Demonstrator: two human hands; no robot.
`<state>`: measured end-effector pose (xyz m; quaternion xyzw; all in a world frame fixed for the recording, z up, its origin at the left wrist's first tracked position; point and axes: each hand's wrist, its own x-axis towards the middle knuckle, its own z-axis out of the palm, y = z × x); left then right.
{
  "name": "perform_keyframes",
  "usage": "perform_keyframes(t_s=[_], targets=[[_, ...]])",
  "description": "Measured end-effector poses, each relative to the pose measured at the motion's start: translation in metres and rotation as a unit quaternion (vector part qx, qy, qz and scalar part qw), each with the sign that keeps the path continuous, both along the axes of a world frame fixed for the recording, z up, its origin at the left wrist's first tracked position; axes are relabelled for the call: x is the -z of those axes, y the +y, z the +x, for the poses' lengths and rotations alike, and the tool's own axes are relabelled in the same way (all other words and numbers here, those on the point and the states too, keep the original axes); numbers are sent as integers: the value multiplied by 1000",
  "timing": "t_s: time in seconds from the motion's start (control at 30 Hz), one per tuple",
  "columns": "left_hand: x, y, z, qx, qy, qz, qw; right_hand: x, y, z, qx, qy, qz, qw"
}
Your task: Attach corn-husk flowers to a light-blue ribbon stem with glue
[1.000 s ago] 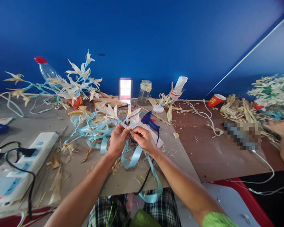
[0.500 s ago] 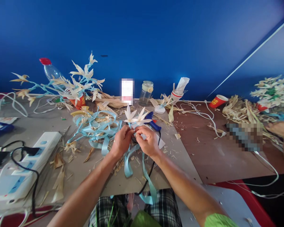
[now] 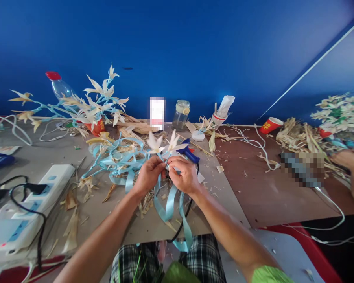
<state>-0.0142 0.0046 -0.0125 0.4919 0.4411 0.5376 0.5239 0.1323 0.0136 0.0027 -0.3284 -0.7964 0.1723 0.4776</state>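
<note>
My left hand [image 3: 149, 175] is closed in a pinch on the stems of two pale husk flowers. One flower [image 3: 155, 144] leans left above the fingers and the other flower [image 3: 173, 143] leans right. Fingertip to fingertip with it, my right hand [image 3: 183, 175] pinches light blue ribbon at the stems, though the exact grip is partly hidden. Loops of the blue ribbon [image 3: 186, 226] hang below both hands, past the table's front edge. Just behind my right hand lies a blue glue gun [image 3: 191, 155], its black cord running down under the ribbon.
A tangle of blue-wrapped stems [image 3: 118, 157] lies left of my hands. Farther left are a white power strip [image 3: 51, 186] and a red cup [image 3: 96, 127] of husk flowers. A glass jar [image 3: 181, 115] stands behind. At right, another person's hand [image 3: 349, 161] reaches in near dry husks.
The two flowers have tipped leftward and a little farther apart. The hanging ribbon loop has swung right. Both hands stay pinched together.
</note>
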Motion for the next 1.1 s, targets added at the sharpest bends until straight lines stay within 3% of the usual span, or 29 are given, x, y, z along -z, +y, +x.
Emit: perform_keyframes(t_s=[0.13, 0.27, 0.43, 0.6, 0.8, 1.1], targets=[[1, 1, 1, 62, -104, -24, 992, -3, -1, 3, -13, -14, -12, 1000], [0, 2, 3, 80, -163, -46, 982, -3, 1, 5, -33, -9, -2, 999], [2, 2, 4, 53, -176, -45, 982, 1, 2, 5, -36, 12, -21, 999], [2, 2, 5, 9, -189, -31, 982, 1, 1, 2, 4, 56, -43, 997], [5, 3, 4, 11, -196, -42, 980, -1, 0, -2, -31, 107, -143, 984], [-2, 4, 4, 0, -221, -51, 974, 5, 2, -4, -43, 128, -191, 972]])
